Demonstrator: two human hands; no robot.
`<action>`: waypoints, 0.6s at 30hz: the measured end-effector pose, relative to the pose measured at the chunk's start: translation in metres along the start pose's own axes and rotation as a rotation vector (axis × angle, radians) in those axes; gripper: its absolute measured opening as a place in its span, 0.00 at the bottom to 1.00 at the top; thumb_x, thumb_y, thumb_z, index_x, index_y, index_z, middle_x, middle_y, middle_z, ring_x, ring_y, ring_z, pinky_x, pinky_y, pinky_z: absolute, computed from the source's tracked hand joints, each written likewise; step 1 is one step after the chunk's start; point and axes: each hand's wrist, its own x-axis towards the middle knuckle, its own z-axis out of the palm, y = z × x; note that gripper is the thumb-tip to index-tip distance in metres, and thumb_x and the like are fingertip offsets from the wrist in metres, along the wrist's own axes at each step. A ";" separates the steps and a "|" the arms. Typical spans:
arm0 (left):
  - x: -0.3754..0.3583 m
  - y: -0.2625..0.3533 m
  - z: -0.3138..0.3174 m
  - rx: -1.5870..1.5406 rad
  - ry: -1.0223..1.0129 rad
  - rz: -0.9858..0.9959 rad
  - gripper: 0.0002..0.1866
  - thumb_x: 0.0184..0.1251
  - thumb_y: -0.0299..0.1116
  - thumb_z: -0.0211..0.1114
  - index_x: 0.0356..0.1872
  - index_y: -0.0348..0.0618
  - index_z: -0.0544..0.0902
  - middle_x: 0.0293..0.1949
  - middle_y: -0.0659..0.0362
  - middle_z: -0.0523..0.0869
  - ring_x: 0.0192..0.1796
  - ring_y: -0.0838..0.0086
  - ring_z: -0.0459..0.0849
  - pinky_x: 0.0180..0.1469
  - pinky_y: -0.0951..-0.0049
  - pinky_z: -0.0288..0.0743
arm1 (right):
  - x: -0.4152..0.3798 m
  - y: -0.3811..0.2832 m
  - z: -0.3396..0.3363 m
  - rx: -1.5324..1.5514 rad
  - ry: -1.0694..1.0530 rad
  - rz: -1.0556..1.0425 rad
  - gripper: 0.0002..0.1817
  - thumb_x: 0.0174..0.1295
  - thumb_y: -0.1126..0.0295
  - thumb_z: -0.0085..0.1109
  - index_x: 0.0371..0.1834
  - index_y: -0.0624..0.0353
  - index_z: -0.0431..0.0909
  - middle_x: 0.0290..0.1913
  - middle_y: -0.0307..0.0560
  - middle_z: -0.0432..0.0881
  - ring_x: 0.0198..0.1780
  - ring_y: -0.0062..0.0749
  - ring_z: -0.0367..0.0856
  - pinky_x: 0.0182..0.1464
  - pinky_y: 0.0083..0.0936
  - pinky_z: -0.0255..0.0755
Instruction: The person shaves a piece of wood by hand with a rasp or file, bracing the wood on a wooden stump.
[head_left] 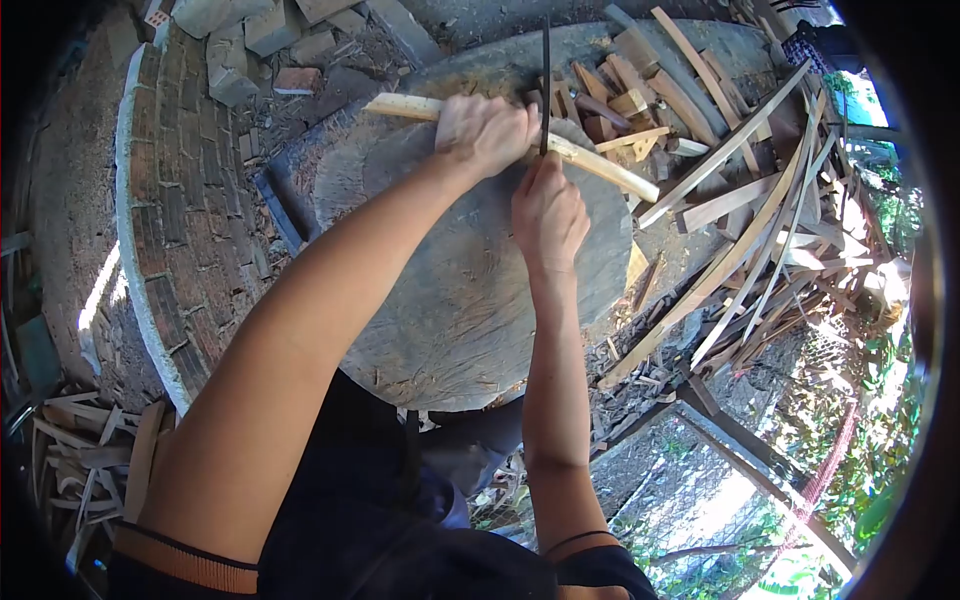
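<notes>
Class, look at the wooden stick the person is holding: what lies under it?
The wooden stick lies across a round stone slab. The left hand covers its middle, hiding what is beneath there.

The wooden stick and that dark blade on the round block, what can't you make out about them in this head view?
- Wooden stick: its middle is hidden under the left hand.
- Dark blade: its handle is hidden inside the right hand; the edge-on view leaves the blade's shape unclear.
- Contact point of blade and stick: covered by both hands.
- Round block: its near edge is hidden by the forearms and body.
</notes>
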 end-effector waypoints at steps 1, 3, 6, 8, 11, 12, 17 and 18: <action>0.001 -0.002 0.000 0.001 0.003 -0.004 0.29 0.73 0.47 0.43 0.19 0.45 0.86 0.20 0.51 0.85 0.24 0.55 0.85 0.31 0.57 0.77 | 0.006 -0.001 0.002 0.001 0.000 -0.005 0.11 0.65 0.62 0.44 0.34 0.58 0.72 0.24 0.60 0.82 0.28 0.57 0.83 0.32 0.49 0.77; 0.001 -0.002 0.000 -0.019 0.075 0.016 0.29 0.73 0.48 0.44 0.19 0.44 0.85 0.19 0.51 0.84 0.23 0.55 0.85 0.29 0.57 0.77 | 0.019 0.000 0.004 0.008 0.039 -0.028 0.11 0.66 0.63 0.44 0.33 0.57 0.72 0.25 0.60 0.83 0.29 0.57 0.83 0.32 0.49 0.77; 0.003 0.000 -0.001 -0.031 0.043 -0.042 0.29 0.74 0.48 0.44 0.20 0.45 0.85 0.19 0.50 0.84 0.23 0.54 0.85 0.29 0.57 0.77 | 0.022 -0.001 0.004 0.042 0.013 0.014 0.14 0.69 0.59 0.44 0.36 0.57 0.75 0.27 0.62 0.83 0.31 0.60 0.82 0.35 0.51 0.76; 0.002 0.002 -0.001 -0.002 0.032 -0.032 0.29 0.74 0.46 0.43 0.18 0.45 0.85 0.20 0.51 0.85 0.25 0.58 0.86 0.30 0.58 0.77 | 0.014 0.000 0.003 0.042 0.012 0.038 0.14 0.69 0.60 0.44 0.35 0.56 0.75 0.27 0.62 0.82 0.31 0.60 0.82 0.35 0.51 0.76; 0.001 0.003 0.002 0.037 0.034 0.022 0.28 0.73 0.45 0.44 0.17 0.45 0.85 0.20 0.51 0.85 0.25 0.59 0.86 0.30 0.58 0.77 | 0.000 0.002 -0.003 0.073 -0.014 0.054 0.13 0.68 0.60 0.44 0.34 0.57 0.74 0.27 0.62 0.82 0.31 0.61 0.82 0.35 0.51 0.76; 0.000 0.003 0.002 0.043 0.028 0.027 0.28 0.73 0.45 0.44 0.17 0.45 0.85 0.20 0.51 0.84 0.24 0.59 0.86 0.30 0.58 0.77 | -0.002 0.002 -0.004 0.088 -0.025 0.068 0.13 0.68 0.60 0.45 0.34 0.57 0.74 0.27 0.62 0.82 0.31 0.61 0.82 0.35 0.51 0.76; 0.003 0.002 0.004 0.014 0.046 0.022 0.27 0.73 0.45 0.45 0.18 0.44 0.85 0.19 0.49 0.84 0.23 0.55 0.85 0.29 0.57 0.78 | 0.014 0.002 -0.005 0.099 -0.028 0.079 0.14 0.68 0.59 0.44 0.34 0.58 0.74 0.28 0.63 0.82 0.33 0.62 0.82 0.37 0.52 0.75; 0.004 0.002 0.003 0.010 0.054 0.005 0.27 0.72 0.45 0.45 0.18 0.43 0.84 0.19 0.49 0.84 0.23 0.54 0.85 0.29 0.58 0.78 | 0.020 0.003 -0.012 0.100 -0.083 0.046 0.14 0.67 0.60 0.44 0.35 0.58 0.74 0.29 0.63 0.83 0.35 0.61 0.83 0.38 0.51 0.76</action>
